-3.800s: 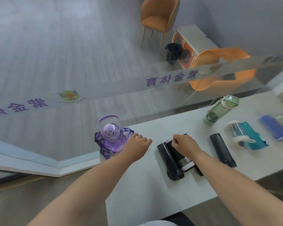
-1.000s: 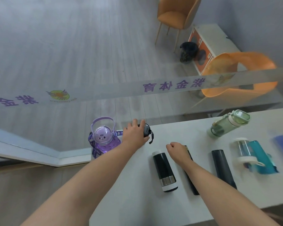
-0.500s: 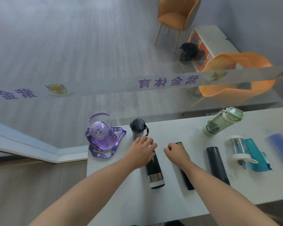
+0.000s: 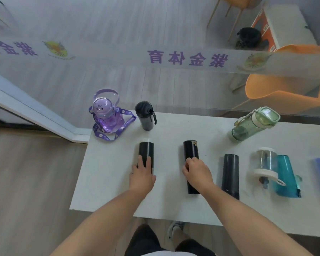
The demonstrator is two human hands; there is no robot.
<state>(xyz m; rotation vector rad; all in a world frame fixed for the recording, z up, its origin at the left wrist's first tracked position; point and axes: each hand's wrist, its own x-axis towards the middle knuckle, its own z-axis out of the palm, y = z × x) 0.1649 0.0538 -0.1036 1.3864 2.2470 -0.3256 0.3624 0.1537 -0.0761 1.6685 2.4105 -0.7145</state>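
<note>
Grips first black flask with left hand, fingers together and wrapped over its near half, far end jutting past the fingertips. Clamps second black flask with right hand, fingers curled across its middle. Holds both flat on white table, side by side, apart.

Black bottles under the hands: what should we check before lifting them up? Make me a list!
1. Left hand rests on the plain black cylindrical bottle: ok. Firm grip: cannot tell.
2. Right hand curls its fingers round the black cylindrical bottle with gold print: ok.
3. Small dark upright bottle stands apart behind them: ok.
4. Dark grey lying bottle lies apart from the right hand's bottle: ok.
5. Both held bottles lie well inside the white table edge: ok.
6. Lids tight: cannot tell.
</note>
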